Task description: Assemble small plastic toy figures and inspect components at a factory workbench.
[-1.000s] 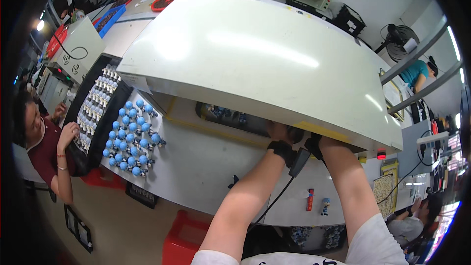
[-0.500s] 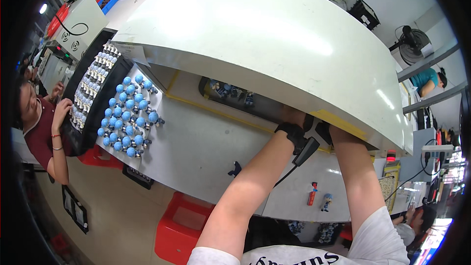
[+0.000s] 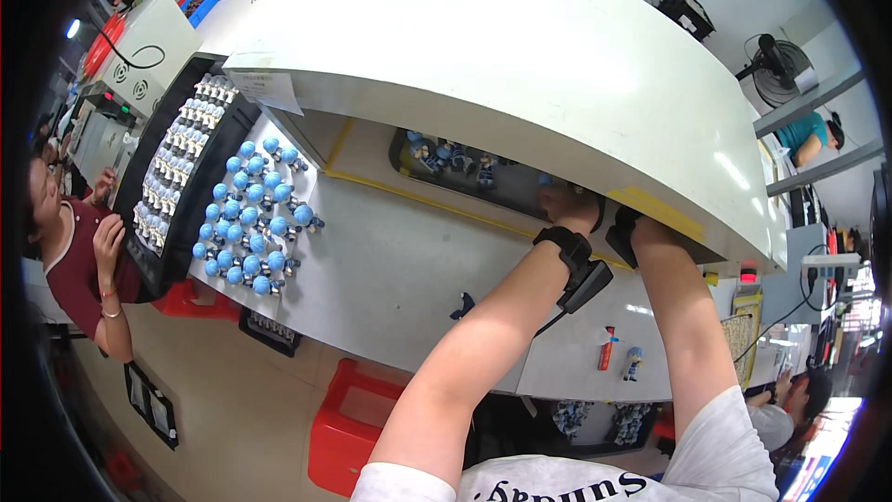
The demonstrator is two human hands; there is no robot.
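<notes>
Both my forearms reach under a white hood point(image 3: 520, 46). My left hand point(image 3: 569, 205), with a black band at its wrist, shows partly below the hood's edge, at the right end of a dark tray point(image 3: 437, 176). A bit of blue shows by its fingers, too small to name. Those fingers are mostly in shadow, so their grip cannot be told. My right hand is hidden by the hood; only its wrist point(image 3: 654, 234) and a black strap show. Small blue-and-white figurines point(image 3: 451, 158) lie in the tray's left part.
Many blue-headed figurines point(image 3: 249, 216) stand on the table's left, beside a black tray of white figurines point(image 3: 177, 158) where another person sits. A red tube-shaped thing point(image 3: 607, 350) and one figurine point(image 3: 633, 363) are near the front edge. A red stool point(image 3: 348, 428) stands below.
The whole view has shifted slightly, with the table's things now further right. More of my left hand shows beneath the hood's edge, along with more of the dark tray.
</notes>
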